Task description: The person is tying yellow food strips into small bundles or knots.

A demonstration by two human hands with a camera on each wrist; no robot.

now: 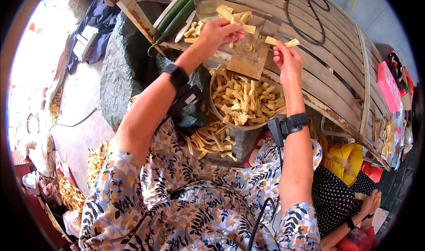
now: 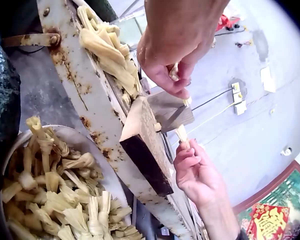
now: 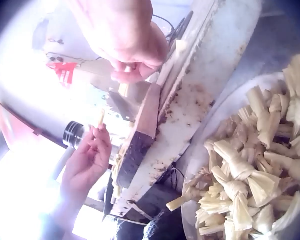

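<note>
In the head view my left hand [image 1: 219, 33] pinches a pale yellow knotted strip [image 1: 249, 29] above the bench's near edge. To its right, my right hand [image 1: 290, 61] holds another short yellow knot [image 1: 287, 42] between thumb and fingers. Between and below the hands lies a wooden board [image 1: 249, 58] with crumbs on it. A flat metal blade [image 2: 171, 111] stands at the board's far end in the left wrist view. Closer to the body, a white tub [image 1: 214, 107] is heaped with yellow knots [image 1: 245, 96].
A slatted bench [image 1: 330, 76] carries more knots, long green cucumbers [image 1: 177, 16], a clear jar [image 1: 206, 5] and a black cable [image 1: 305, 34]. Loose yellow strips [image 1: 212, 140] lie below the tub. A yellow bucket [image 1: 345, 162] and another person's hand [image 1: 369, 204] are at right.
</note>
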